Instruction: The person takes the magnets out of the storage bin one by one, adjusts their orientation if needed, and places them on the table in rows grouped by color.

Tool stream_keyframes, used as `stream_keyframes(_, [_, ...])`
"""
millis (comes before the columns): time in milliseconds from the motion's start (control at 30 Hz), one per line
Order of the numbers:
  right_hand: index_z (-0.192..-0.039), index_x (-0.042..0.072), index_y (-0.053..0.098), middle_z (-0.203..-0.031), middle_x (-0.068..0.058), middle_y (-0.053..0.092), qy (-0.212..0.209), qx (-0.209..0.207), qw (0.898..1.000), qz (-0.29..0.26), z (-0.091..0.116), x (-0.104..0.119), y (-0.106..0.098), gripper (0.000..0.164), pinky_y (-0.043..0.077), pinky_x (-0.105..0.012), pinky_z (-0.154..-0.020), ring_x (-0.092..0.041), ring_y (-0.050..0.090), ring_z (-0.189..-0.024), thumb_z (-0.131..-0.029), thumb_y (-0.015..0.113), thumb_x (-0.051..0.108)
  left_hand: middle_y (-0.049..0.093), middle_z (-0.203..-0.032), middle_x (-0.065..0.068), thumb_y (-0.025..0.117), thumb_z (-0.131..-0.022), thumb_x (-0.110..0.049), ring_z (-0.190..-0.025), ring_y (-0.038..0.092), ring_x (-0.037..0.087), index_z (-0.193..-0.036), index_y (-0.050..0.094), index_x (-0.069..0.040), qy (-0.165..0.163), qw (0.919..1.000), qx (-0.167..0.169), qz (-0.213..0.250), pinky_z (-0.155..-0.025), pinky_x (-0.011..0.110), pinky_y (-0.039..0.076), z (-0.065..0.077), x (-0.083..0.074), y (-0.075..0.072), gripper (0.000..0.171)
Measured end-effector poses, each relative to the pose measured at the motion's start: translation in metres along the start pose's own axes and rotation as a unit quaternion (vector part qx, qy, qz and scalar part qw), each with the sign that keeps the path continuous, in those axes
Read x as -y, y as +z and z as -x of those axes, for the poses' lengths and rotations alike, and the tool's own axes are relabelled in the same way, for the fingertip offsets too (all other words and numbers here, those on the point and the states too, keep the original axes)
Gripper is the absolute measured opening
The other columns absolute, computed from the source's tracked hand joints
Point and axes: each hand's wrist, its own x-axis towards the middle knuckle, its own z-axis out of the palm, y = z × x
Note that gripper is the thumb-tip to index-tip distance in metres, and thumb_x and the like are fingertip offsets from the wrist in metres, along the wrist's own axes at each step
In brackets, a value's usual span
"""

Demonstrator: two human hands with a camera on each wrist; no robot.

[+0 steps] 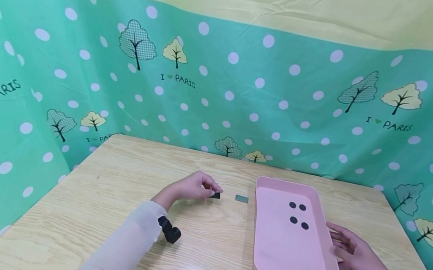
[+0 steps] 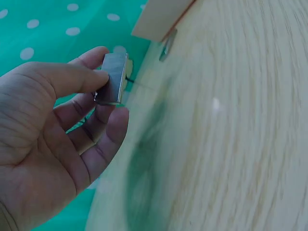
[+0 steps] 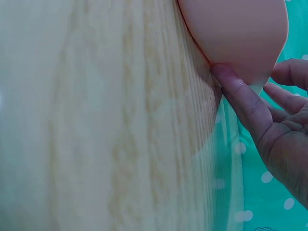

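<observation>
My left hand (image 1: pixel 195 185) pinches a small dark rectangular block (image 1: pixel 216 195) between thumb and fingers, low over the wooden table. In the left wrist view the block (image 2: pixel 112 79) shows a smooth, shiny grey face, with the thumb on it. To its right, a flat grey-green rectangular piece (image 1: pixel 242 199) lies beside a pink tray (image 1: pixel 286 257). Several black discs (image 1: pixel 294 220) sit grouped on the tray's floor. My right hand (image 1: pixel 356 255) is at the tray's right wall; in the right wrist view its thumb (image 3: pixel 240 94) rests against the tray with the fingers loosely extended.
The tray stands on the right half of a wooden table (image 1: pixel 104 211). A green polka-dot curtain (image 1: pixel 243 97) with printed trees hangs behind and along both sides. A black device (image 1: pixel 170 230) is strapped to the left wrist.
</observation>
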Motion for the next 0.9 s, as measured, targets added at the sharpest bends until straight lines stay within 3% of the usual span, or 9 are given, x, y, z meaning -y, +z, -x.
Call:
stream_keyframes(200, [-0.151,-0.005,0.02,-0.147,-0.038,0.027,-0.001,-0.001,1.0,-0.001,0.001,0.0,0.0,0.067,0.057,-0.042,-0.077,0.01,0.055,-0.102,-0.099,0.057,0.017,0.07,-0.106,0.003,0.059,-0.092,0.004,-0.066,0.053,0.012,-0.107,0.075,-0.007,-0.013,0.9991,-0.002,-0.04,-0.059,0.024,0.045,-0.002,0.006,-0.001,0.024])
stream_keyframes(400, [-0.151,-0.004,0.021,-0.147,-0.037,0.027,-0.002,-0.003,1.0,-0.002,0.0,-0.001,0.0,0.066,0.057,-0.041,-0.077,0.01,0.055,-0.102,-0.099,0.057,0.017,0.072,-0.107,0.004,0.061,-0.091,0.004,-0.098,0.062,0.012,-0.104,0.076,-0.009,0.002,0.9948,-0.003,-0.102,-0.079,0.026,0.049,-0.008,0.012,0.0,0.023])
stream_keyframes(533, [-0.151,-0.004,0.021,-0.146,-0.036,0.03,-0.001,-0.003,1.0,0.0,0.0,-0.001,0.0,0.066,0.057,-0.041,-0.077,0.009,0.055,-0.102,-0.099,0.057,0.017,0.072,-0.106,0.003,0.061,-0.092,0.003,-0.107,0.063,0.018,-0.103,0.076,-0.011,-0.005,0.9935,-0.01,-0.113,-0.09,0.033,0.05,-0.013,0.013,0.001,0.023])
stream_keyframes(667, [-0.151,-0.004,0.021,-0.145,-0.036,0.031,-0.001,-0.002,1.0,0.001,0.0,-0.002,-0.001,0.066,0.057,-0.041,-0.077,0.008,0.055,-0.102,-0.099,0.057,0.017,0.072,-0.104,0.002,0.064,-0.091,0.001,-0.102,0.063,0.016,-0.101,0.077,-0.011,-0.001,0.9918,-0.018,-0.126,-0.092,0.034,0.049,-0.018,0.014,0.0,0.02])
stream_keyframes(900, [-0.151,-0.004,0.021,-0.146,-0.037,0.029,-0.004,-0.001,1.0,0.004,0.001,0.0,0.0,0.065,0.057,-0.041,-0.077,0.009,0.055,-0.102,-0.1,0.056,0.017,0.071,-0.095,0.0,0.07,-0.087,0.0,-0.084,0.061,0.011,-0.1,0.077,-0.01,0.005,0.989,-0.02,-0.146,-0.078,0.027,0.051,-0.022,0.015,-0.001,0.018])
